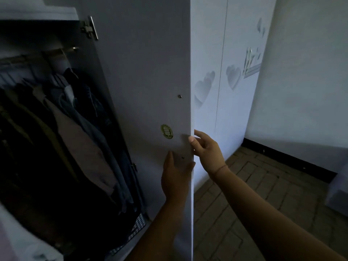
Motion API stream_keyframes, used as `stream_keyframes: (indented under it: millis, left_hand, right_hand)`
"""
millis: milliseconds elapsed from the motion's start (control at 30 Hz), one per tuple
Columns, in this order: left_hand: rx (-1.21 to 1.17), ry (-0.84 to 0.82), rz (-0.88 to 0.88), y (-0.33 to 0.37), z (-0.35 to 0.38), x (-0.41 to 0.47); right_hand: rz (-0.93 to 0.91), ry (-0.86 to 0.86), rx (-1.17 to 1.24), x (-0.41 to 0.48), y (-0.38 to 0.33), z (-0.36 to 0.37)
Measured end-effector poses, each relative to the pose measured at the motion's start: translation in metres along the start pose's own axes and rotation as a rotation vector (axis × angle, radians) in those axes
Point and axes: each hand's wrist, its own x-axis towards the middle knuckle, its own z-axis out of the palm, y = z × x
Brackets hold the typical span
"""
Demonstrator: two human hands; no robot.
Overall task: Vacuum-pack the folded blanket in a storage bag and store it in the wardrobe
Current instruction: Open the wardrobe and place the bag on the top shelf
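Left hand (175, 178) flat on the door (146, 72), right hand (205, 149) pinching its edge, so shutting it fast could nip fingers.

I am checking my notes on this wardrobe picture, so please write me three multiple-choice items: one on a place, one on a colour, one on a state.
1. Where is the round sticker?
A. on the floor
B. on the inner face of the wardrobe door
C. on a hanging coat

2. What colour is the skirting strip on the right?
A. black
B. red
C. white

3. How does the wardrobe door stand?
A. shut
B. lifted off its hinges
C. open

Answers: 1 B, the sticker sits on the door's inner face, near its edge; 2 A, the strip shows as a black band; 3 C, the door is swung out and the hanging clothes show inside.
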Motion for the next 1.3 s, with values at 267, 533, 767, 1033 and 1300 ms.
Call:
stream_keyframes:
  millis: [267,533,767,1033,1300]
  left_hand:
    - [-0.041,0.061,0.025,-0.013,0.011,-0.016]
    - [-0.097,-0.431,-0.293,-0.029,0.05,-0.119]
    - [-0.057,-0.942,-0.074,0.01,0.109,-0.17]
    - [-0.158,-1.308,0.231,0.114,0.196,-0.28]
    - [-0.185,-1.593,0.493,0.209,0.256,-0.456]
  right_hand:
    - [-0.033,-0.065,-0.014,0.003,0.008,0.001]
    - [0.061,0.171,-0.079,-0.039,0.026,-0.048]
    - [0.273,0.644,-0.33,-0.164,0.057,-0.18]
    - [0.448,1.246,-0.444,-0.352,0.035,-0.313]
    - [0.481,1.685,-0.435,-0.531,0.008,-0.42]
